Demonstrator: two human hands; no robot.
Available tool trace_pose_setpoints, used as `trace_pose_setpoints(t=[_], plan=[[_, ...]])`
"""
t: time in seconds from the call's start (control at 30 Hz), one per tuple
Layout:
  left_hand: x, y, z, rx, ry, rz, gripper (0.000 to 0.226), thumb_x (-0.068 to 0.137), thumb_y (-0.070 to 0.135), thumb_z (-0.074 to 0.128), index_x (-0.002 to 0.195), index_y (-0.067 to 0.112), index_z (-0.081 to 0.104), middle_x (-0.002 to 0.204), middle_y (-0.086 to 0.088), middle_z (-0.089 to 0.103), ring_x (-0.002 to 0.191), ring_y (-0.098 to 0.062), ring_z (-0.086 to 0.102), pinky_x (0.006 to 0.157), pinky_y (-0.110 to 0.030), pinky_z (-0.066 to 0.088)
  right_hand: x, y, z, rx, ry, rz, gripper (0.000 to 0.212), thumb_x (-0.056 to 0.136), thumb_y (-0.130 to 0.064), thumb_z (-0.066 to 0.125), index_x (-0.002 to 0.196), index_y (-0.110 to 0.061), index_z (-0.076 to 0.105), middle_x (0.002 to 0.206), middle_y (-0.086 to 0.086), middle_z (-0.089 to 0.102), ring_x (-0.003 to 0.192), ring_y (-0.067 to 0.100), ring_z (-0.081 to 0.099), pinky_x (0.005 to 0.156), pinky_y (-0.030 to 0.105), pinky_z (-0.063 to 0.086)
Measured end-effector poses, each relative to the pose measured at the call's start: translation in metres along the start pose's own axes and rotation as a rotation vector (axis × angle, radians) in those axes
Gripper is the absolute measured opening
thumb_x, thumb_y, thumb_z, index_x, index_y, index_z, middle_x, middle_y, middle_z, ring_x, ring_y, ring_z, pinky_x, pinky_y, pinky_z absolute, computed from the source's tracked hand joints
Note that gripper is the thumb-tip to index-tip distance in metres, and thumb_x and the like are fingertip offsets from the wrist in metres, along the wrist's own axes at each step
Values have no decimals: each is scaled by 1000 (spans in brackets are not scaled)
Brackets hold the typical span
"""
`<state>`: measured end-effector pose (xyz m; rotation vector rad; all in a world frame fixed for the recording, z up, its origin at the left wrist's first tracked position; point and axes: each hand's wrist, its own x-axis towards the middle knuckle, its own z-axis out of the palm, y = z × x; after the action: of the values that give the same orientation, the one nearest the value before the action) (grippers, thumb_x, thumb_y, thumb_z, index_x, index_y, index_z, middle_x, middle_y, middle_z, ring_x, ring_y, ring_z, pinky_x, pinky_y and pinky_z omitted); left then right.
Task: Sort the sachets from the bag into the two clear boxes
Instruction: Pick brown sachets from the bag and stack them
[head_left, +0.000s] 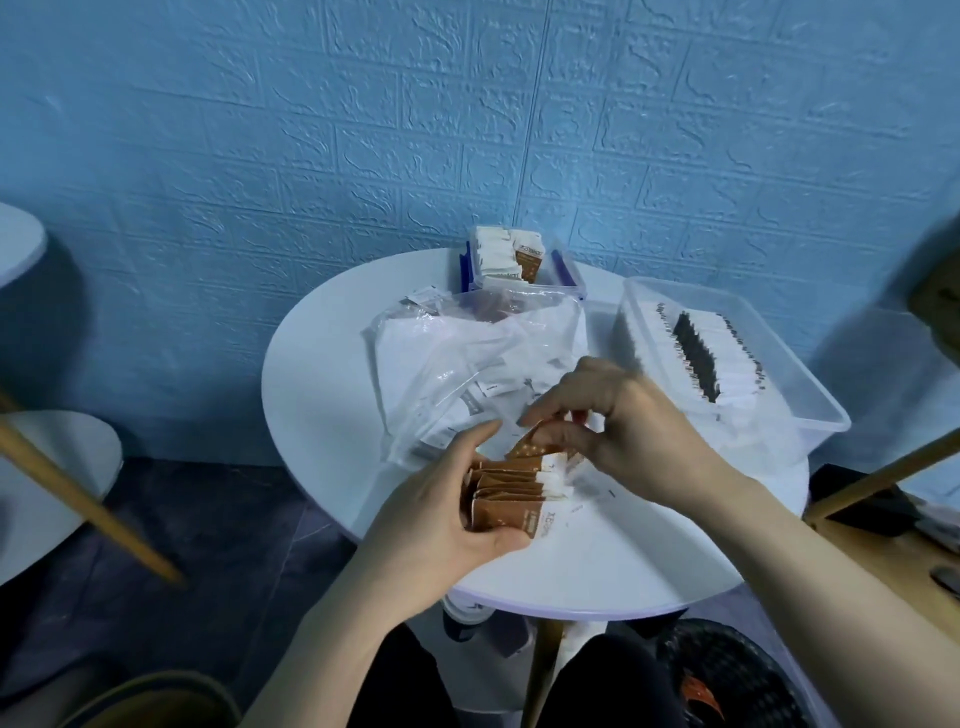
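My left hand (441, 514) grips a stack of brown-and-white sachets (511, 496) just above the round white table (322, 405). My right hand (618, 421) pinches the top brown sachet (530, 448) of that stack. Behind the hands lies a crumpled clear plastic bag (467, 358) with white sachets inside. A small clear box with blue clips (569, 275) at the table's far edge holds brown-and-white sachets. A larger clear box (769, 332) at the right holds a row of upright white-and-black sachets.
A blue embossed wall stands close behind the table. Another white table (41, 467) with a wooden leg is at the left. A wooden leg (883, 478) and desk are at the right. A black mesh bin (737, 675) sits on the floor below.
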<state>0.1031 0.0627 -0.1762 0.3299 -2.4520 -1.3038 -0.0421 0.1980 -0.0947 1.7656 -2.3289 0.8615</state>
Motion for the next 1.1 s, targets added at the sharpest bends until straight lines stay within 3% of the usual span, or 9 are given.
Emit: trace_pose_setpoints(t=[0.13, 0.23, 0.33, 0.43, 0.57, 0.67, 0.77, 0.9, 1.1], plan=[[2, 0, -3, -11, 3, -11, 77, 64, 35, 87, 125, 50, 43, 114, 20, 57, 101, 0, 61, 93, -31, 51, 6, -4, 13, 254, -81, 116, 17, 75, -22, 79, 90, -26, 72, 70, -2, 67, 71, 15, 59, 70, 24, 44], [4, 3, -4, 69, 25, 22, 56, 65, 38, 86, 111, 38, 54, 104, 24, 51, 96, 7, 53, 85, -15, 44, 6, -6, 19, 396, -82, 176, 17, 76, -26, 76, 90, -18, 71, 70, 4, 68, 67, 21, 56, 65, 21, 41], [5, 4, -5, 108, 22, 30, 51, 66, 39, 84, 108, 35, 55, 103, 24, 51, 100, 13, 46, 81, -6, 38, -7, 0, 11, 351, 34, 275, 30, 76, -50, 63, 91, -24, 70, 78, -7, 69, 62, 6, 51, 56, 11, 37], [6, 4, -6, 115, -3, 19, 53, 67, 40, 83, 110, 35, 53, 103, 26, 49, 102, 17, 42, 78, 1, 33, -36, 8, 3, 252, 47, 379, 46, 71, -67, 53, 99, -33, 66, 86, -17, 64, 58, 5, 49, 55, 14, 37], [8, 7, -7, 136, -25, -6, 60, 68, 38, 83, 119, 30, 53, 102, 28, 47, 97, 7, 49, 81, -3, 36, -61, -1, 14, 327, -81, 497, 66, 55, -61, 76, 114, -40, 57, 95, -12, 57, 67, -3, 50, 65, 12, 38], [11, 11, -11, 109, -72, -36, 59, 68, 31, 84, 117, 33, 50, 106, 24, 49, 104, -1, 53, 87, -10, 41, -56, -14, 27, 269, -141, 484, 53, 63, -42, 86, 109, -37, 60, 92, -11, 54, 78, -2, 52, 71, 17, 40], [10, 15, -19, 8, -137, -87, 61, 67, 20, 86, 108, 43, 46, 117, 7, 58, 107, -9, 60, 97, -33, 48, -51, -21, 33, 314, -121, 495, 43, 68, -26, 85, 97, -42, 58, 97, -12, 64, 91, 6, 59, 84, 26, 46], [5, 18, -25, 7, -123, -102, 59, 70, 20, 84, 102, 49, 44, 112, 5, 62, 88, -3, 64, 85, -26, 52, -51, -24, 34, 362, -89, 511, 45, 66, -21, 86, 92, -45, 58, 87, -20, 69, 82, -5, 61, 79, 20, 47], [6, 22, -21, 8, -96, -131, 53, 73, 18, 82, 114, 34, 53, 111, 4, 64, 94, -8, 63, 90, -32, 51, -47, -22, 38, 284, -88, 519, 42, 66, -31, 85, 101, -32, 60, 90, -15, 66, 84, 6, 61, 80, 32, 49]])
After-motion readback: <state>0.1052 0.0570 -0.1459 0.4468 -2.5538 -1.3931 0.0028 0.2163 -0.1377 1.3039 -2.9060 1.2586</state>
